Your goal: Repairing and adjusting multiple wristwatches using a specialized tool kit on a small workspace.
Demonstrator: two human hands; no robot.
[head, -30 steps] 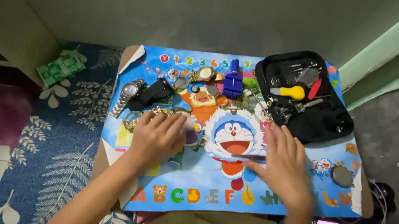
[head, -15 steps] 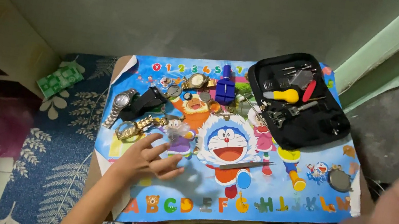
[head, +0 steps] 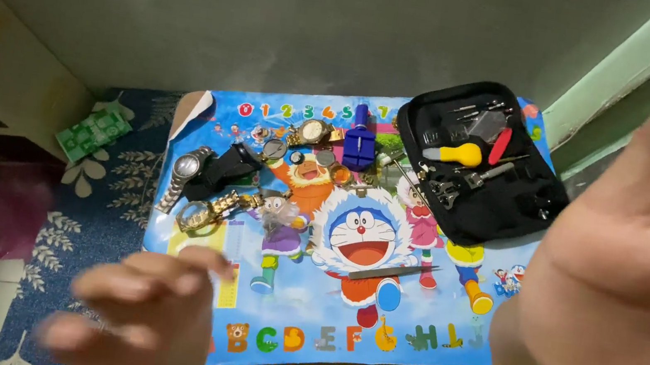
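Both hands hung lifted off the counter [head: 436,352] — the blurred left hand [head: 136,312] with its grip spread and empty, nearest the gold watch [head: 208,211]; the right hand [head: 634,248] loomed too close to tell its grip.

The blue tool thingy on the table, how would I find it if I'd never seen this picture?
Start at the little table with the bright cartoon mat. Look along the mat's far edge, left of the open black tool case. The blue tool stands there beside a gold-rimmed watch. It is the only solid blue, blocky piece among the round metal watches and parts.
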